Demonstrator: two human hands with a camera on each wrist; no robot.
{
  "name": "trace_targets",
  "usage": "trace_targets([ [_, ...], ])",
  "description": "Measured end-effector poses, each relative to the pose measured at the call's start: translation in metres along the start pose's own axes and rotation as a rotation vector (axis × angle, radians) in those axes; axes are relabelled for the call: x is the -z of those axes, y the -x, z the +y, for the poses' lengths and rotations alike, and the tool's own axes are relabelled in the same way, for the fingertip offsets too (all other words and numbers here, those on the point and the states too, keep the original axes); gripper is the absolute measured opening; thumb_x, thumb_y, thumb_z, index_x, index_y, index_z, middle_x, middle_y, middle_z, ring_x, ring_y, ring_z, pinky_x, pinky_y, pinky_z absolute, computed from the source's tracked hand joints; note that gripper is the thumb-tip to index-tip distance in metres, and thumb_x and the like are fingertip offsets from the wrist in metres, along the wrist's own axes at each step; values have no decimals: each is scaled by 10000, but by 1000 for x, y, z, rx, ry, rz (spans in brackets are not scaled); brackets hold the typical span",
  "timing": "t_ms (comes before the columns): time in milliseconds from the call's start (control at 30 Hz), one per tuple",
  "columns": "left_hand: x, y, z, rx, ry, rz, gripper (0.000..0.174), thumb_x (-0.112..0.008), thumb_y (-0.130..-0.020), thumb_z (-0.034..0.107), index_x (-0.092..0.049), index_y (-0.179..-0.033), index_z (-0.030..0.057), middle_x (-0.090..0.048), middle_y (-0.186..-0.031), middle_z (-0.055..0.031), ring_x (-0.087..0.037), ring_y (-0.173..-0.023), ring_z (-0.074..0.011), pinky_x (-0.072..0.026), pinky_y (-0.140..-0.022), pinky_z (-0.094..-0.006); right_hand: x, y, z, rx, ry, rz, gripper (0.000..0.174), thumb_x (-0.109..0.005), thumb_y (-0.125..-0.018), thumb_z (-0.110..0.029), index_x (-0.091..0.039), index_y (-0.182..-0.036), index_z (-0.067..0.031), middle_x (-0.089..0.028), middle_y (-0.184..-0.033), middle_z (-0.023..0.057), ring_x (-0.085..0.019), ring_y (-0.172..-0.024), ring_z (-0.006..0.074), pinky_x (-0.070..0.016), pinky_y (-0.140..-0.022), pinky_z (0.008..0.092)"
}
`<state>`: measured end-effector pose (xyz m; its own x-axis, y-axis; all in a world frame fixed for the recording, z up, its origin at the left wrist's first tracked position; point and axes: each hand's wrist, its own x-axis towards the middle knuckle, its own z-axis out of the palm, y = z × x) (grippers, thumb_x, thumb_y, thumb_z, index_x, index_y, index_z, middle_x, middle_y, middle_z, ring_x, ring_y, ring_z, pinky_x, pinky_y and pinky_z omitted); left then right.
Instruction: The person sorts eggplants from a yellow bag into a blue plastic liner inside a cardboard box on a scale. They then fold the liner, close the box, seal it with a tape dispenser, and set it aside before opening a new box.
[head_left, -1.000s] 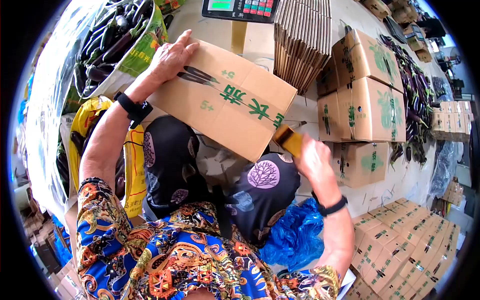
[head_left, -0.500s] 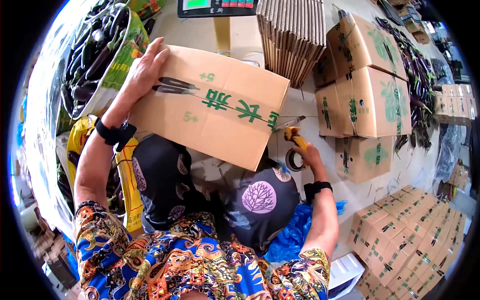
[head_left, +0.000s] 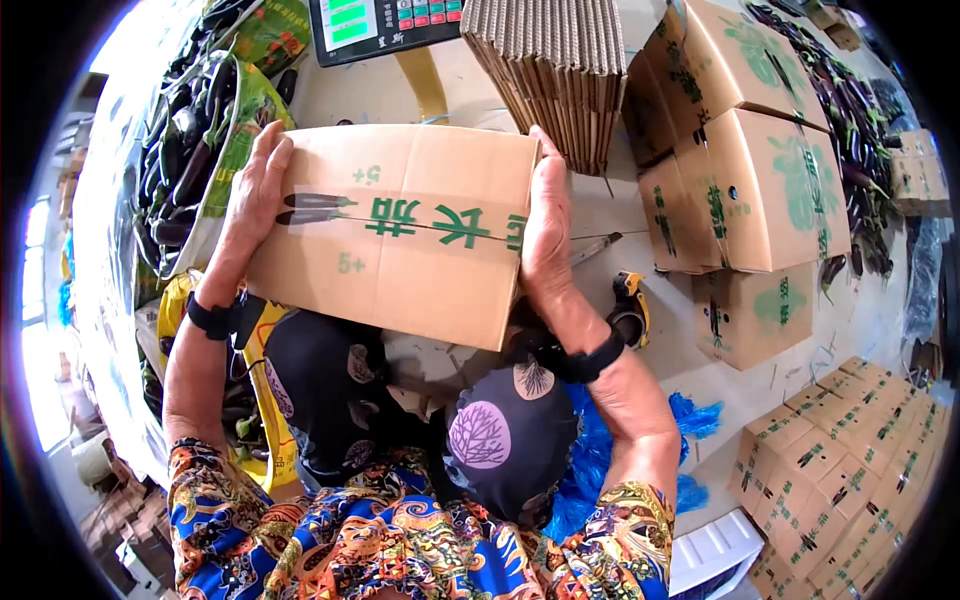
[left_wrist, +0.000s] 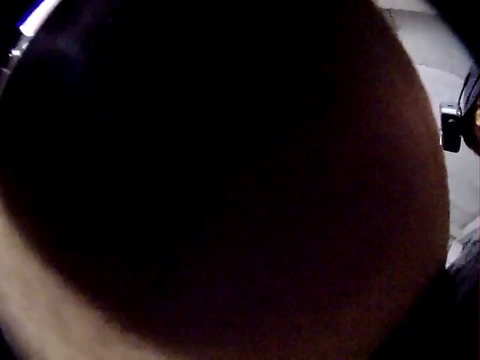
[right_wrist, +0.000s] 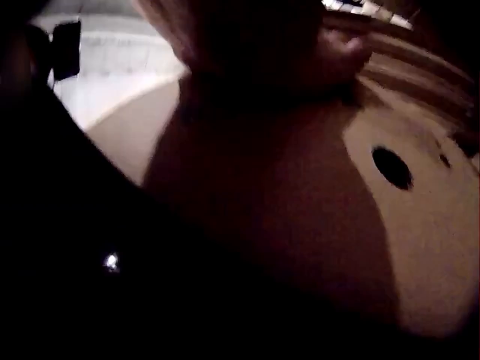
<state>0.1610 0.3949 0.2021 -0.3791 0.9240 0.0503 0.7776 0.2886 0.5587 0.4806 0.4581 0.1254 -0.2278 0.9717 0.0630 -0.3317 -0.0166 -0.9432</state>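
Just left of the left hand (head_left: 255,195), a plastic-lined sack of dark purple aubergines (head_left: 185,150) crowds close to its knuckles. That hand lies flat, fingers straight, against the left end of the brown cardboard box with green printing (head_left: 400,235), which is held above the person's knees. The right hand (head_left: 548,230) presses the box's right end likewise, palm flat and unclenched. Just beyond its fingertips stands a stack of flat corrugated cardboard sheets (head_left: 560,60). Right of its wrist, a yellow-and-black tape dispenser (head_left: 630,305) lies on a strip of bare pale floor (head_left: 615,205), with stacked sealed brown cartons (head_left: 750,190) further right.
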Motion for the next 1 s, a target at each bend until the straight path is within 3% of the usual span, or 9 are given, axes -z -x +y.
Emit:
trace_targets([
  [100, -2, 0, -11, -21, -7, 24, 584, -447, -1006, 428, -428, -1426, 22, -566, -1336, -262, -556, -1246, -366, -389, -1068, -380, 25, -5, 72, -290, -257, -10, 597, -305, -1077, -434, -443, -1409, 42, -519, -1373, 126, -466, -1267, 205, -328, -1105, 342],
  [300, 4, 1, -3, -5, -29, -13, 605, -437, -1007, 445, -410, -1455, 40, -563, -1339, -269, -548, -1248, -398, -390, -1069, -388, 54, 26, 156, -391, -81, 51, 622, -330, -1058, -508, -479, -1387, -1, -543, -1310, 101, -496, -1188, 177, -378, -1045, 332],
  [333, 6, 2, 3, 74, -51, -49, 591, -412, -1029, 400, -407, -1451, -13, -453, -1485, -198, -444, -1364, -309, -315, -1128, -344, 56, 25, 159, -411, -86, 39, 622, -336, -1056, -514, -484, -1386, -8, -545, -1307, 97, -496, -1186, 175, -380, -1042, 330],
  [500, 33, -8, -39, 43, 161, -180, 621, -418, -1028, 452, -471, -1389, -50, -507, -1434, -172, -458, -1335, -240, -312, -1119, -306, 37, 38, 71, -629, -125, -51, 634, -369, -1042, -536, -488, -1401, -27, -555, -1323, 84, -501, -1209, 191, -387, -1037, 331],
  [567, 43, -3, -37, 231, 325, -175, 570, -448, -1031, 471, -565, -1190, -63, -608, -1120, -75, -574, -959, -156, -439, -948, -286, 46, 32, 65, -699, -84, -168, 620, -388, -1036, -533, -490, -1406, -45, -566, -1324, 90, -524, -1186, 182, -417, -993, 331],
  [633, 53, 2, -42, 387, 417, -204, 554, -447, -1032, 497, -593, -1146, -24, -598, -1078, -47, -563, -889, -113, -461, -887, -267, 51, 19, 72, -845, -79, -157, 552, -463, -1032, -477, -512, -1378, -49, -584, -1296, 89, -556, -1138, 172, -443, -946, 314],
  [733, 68, 23, -25, 375, 567, -202, 600, -418, -1042, 503, -559, -1284, -28, -605, -1195, -58, -545, -1034, -102, -450, -957, -289, 84, 1, 63, -774, -54, -187, 503, -561, -984, -462, -597, -1268, -49, -632, -1251, 79, -592, -1140, 187, -451, -966, 340],
  [833, 83, 28, -48, 334, 712, -199, 512, -471, -1032, 459, -607, -1257, 20, -674, -1108, -45, -618, -942, -96, -490, -902, -280, 68, -8, -36, -569, -189, -207, 422, -704, -930, -234, -558, -1265, -22, -659, -1170, 70, -629, -1017, 163, -479, -873, 255],
  [1000, 111, 23, -59, 123, 791, -205, 541, -479, -1015, 471, -545, -1344, 47, -611, -1268, -83, -577, -1110, -166, -416, -1036, -338, -22, 12, -177, -189, -82, -306, 324, -637, -957, -135, -545, -1242, -12, -660, -1162, 78, -636, -1055, 166, -508, -927, 299],
])
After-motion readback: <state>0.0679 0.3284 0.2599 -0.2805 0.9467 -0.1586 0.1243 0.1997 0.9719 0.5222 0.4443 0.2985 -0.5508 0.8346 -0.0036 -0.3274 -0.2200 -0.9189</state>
